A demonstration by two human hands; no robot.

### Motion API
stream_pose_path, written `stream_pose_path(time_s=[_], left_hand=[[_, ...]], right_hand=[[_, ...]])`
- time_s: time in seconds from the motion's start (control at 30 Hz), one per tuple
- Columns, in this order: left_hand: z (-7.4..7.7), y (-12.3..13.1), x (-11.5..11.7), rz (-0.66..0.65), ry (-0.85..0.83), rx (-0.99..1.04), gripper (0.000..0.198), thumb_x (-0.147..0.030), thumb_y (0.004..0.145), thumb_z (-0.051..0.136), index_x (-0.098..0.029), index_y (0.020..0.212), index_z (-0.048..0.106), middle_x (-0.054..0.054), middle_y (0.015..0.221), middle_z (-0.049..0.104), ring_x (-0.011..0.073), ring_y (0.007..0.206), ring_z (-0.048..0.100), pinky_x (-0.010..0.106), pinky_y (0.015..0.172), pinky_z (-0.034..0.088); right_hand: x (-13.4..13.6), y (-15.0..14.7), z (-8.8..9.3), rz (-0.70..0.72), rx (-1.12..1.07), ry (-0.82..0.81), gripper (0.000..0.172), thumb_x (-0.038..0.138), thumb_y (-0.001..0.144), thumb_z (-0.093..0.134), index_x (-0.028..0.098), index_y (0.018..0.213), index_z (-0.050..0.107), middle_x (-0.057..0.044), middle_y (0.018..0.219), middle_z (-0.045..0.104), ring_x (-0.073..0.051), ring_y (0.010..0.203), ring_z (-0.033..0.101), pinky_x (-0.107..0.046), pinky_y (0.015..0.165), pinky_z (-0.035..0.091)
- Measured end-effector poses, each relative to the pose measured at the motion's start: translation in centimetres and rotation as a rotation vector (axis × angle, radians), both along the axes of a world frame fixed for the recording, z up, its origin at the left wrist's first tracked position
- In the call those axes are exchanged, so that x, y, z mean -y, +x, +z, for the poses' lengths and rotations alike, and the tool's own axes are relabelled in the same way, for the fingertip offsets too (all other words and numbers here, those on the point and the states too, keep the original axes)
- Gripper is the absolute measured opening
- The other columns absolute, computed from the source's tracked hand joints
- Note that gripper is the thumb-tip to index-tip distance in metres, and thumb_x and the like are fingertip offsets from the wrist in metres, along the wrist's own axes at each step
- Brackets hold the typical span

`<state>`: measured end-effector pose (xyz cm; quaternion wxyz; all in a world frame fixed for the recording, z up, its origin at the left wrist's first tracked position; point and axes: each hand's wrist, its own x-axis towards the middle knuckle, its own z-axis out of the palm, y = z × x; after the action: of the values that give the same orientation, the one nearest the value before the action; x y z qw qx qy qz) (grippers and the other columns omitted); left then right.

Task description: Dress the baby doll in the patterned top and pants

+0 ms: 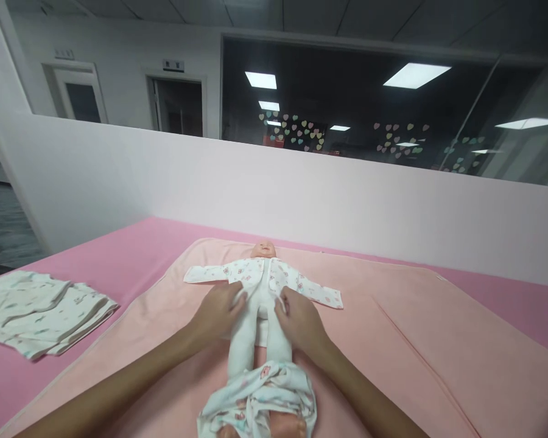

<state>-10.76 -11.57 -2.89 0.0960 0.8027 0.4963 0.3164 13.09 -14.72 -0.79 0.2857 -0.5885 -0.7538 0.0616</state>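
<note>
A baby doll (261,286) lies on its back on a peach blanket (393,340), head away from me. It wears a white printed jacket (317,291) with sleeves spread sideways, and its white cloth legs are bare. Printed trousers (260,395) are bunched around its feet. My left hand (219,310) is closed, pinching the jacket's lower edge at the doll's left hip side. My right hand (299,319) is closed on the jacket hem on the other side.
The blanket covers a pink table (119,255). A folded pile of printed baby clothes (36,313) lies at the left. A white partition wall (301,194) runs behind the table, with dark glass above it.
</note>
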Motion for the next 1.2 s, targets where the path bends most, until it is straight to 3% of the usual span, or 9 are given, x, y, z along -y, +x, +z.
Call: stream_pose_path(time_s=[0.13,0.23,0.3,0.4,0.53,0.63,0.73,0.93,1.2], left_hand=[[-1.2,-8.1,-1.7,0.195,-0.191,0.287,0.046,-0.061,0.103,0.037,-0.022,0.093,0.06,0.004,0.09,0.069,0.0298,0.088,0.065,0.036,0.077,0.047],[-2.9,-14.1,-2.4,0.335,-0.346,0.168,0.048,-0.065,0.099,0.042,-0.022,0.093,0.063,0.007,0.093,0.071,0.0326,0.089,0.067,0.039,0.079,0.049],[-3.4,-15.6,-1.7,0.393,-0.305,0.09,0.045,-0.063,0.095,0.05,-0.021,0.101,0.065,0.011,0.105,0.073,0.0369,0.098,0.067,0.043,0.082,0.049],[-2.0,-12.9,0.9,0.266,-0.1,0.104,0.046,-0.06,0.096,0.053,-0.021,0.118,0.065,0.015,0.129,0.068,0.0399,0.12,0.059,0.046,0.094,0.048],[1.5,-4.8,5.0,-0.307,-0.28,0.158,0.032,-0.053,0.106,0.051,-0.028,0.121,0.065,0.008,0.125,0.066,0.0291,0.113,0.058,0.039,0.096,0.048],[2.4,-0.6,6.3,-0.596,-0.307,0.034,0.021,-0.047,0.103,0.062,-0.027,0.103,0.067,0.004,0.109,0.069,0.0257,0.104,0.056,0.039,0.099,0.042],[1.5,0.5,6.1,-0.705,-0.267,-0.04,0.027,-0.052,0.101,0.068,-0.026,0.094,0.068,0.004,0.1,0.07,0.0267,0.104,0.054,0.044,0.104,0.034],[-1.0,-0.8,5.1,-0.893,-0.407,0.183,0.047,-0.07,0.083,0.082,-0.027,0.098,0.074,0.005,0.112,0.073,0.0292,0.109,0.059,0.043,0.103,0.04],[-1.5,-0.7,5.6,-0.852,-0.39,0.202,0.054,-0.075,0.072,0.088,-0.028,0.097,0.078,0.005,0.106,0.074,0.0299,0.108,0.059,0.044,0.101,0.041]], right_hand=[[1.2,7.7,-1.5,-0.208,-0.234,-0.139,0.038,0.052,0.103,0.042,0.023,0.078,0.043,0.001,0.071,0.049,-0.019,0.068,0.047,-0.03,0.067,0.034],[3.4,12.5,-3.4,-0.276,-0.173,-0.246,0.039,0.056,0.1,0.047,0.024,0.076,0.047,-0.002,0.073,0.055,-0.022,0.071,0.053,-0.032,0.067,0.037],[4.8,13.1,-3.9,-0.264,-0.169,-0.171,0.034,0.056,0.097,0.054,0.024,0.085,0.056,-0.005,0.08,0.062,-0.025,0.077,0.058,-0.033,0.068,0.04],[5.9,10.1,-2.5,-0.107,-0.241,-0.129,0.034,0.056,0.099,0.057,0.024,0.108,0.065,-0.006,0.094,0.067,-0.024,0.085,0.062,-0.034,0.072,0.045],[5.5,3.9,1.0,0.359,-0.243,-0.333,0.027,0.046,0.105,0.055,0.026,0.103,0.072,-0.003,0.099,0.067,-0.019,0.086,0.059,-0.03,0.076,0.046],[4.9,1.6,1.8,0.56,-0.176,-0.341,0.02,0.042,0.099,0.068,0.024,0.093,0.076,-0.003,0.101,0.064,-0.019,0.096,0.058,-0.031,0.087,0.047],[5.0,1.6,1.2,0.64,-0.127,-0.33,0.016,0.04,0.093,0.077,0.025,0.089,0.08,-0.004,0.107,0.064,-0.023,0.111,0.057,-0.036,0.103,0.044],[5.9,2.0,0.6,0.761,-0.088,-0.381,0.028,0.056,0.083,0.085,0.029,0.091,0.084,-0.003,0.116,0.064,-0.026,0.119,0.053,-0.041,0.11,0.038],[5.9,1.4,0.6,0.838,-0.108,-0.379,0.047,0.056,0.082,0.085,0.02,0.068,0.058,0.0,0.092,0.065,-0.02,0.101,0.055,-0.035,0.099,0.039]])
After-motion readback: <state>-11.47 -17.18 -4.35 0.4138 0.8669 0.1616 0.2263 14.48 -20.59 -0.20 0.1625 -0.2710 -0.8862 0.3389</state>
